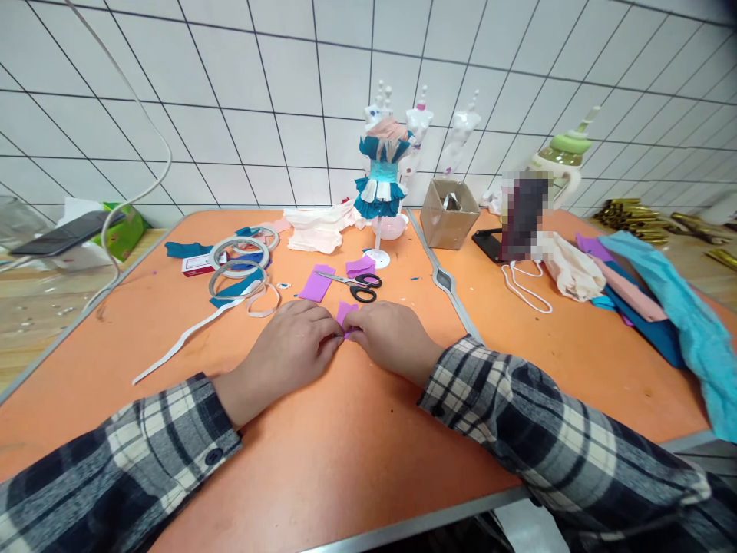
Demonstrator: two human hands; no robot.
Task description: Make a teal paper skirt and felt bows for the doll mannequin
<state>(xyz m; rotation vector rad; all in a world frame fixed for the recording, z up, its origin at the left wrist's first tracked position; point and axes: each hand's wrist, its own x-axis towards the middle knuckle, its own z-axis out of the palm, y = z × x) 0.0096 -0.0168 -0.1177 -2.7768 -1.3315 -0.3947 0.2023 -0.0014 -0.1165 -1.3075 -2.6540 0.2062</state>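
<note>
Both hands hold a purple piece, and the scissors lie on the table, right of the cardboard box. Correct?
Not quite: the head view shows the scissors left of the box, on the table. The left hand and right hand do hold a purple piece.

Bright, even light, pale sheen on orange table (pixel 322 453) — edges stretched, pixelated patch right of centre

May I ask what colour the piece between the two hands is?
The piece is purple, in the head view.
</note>
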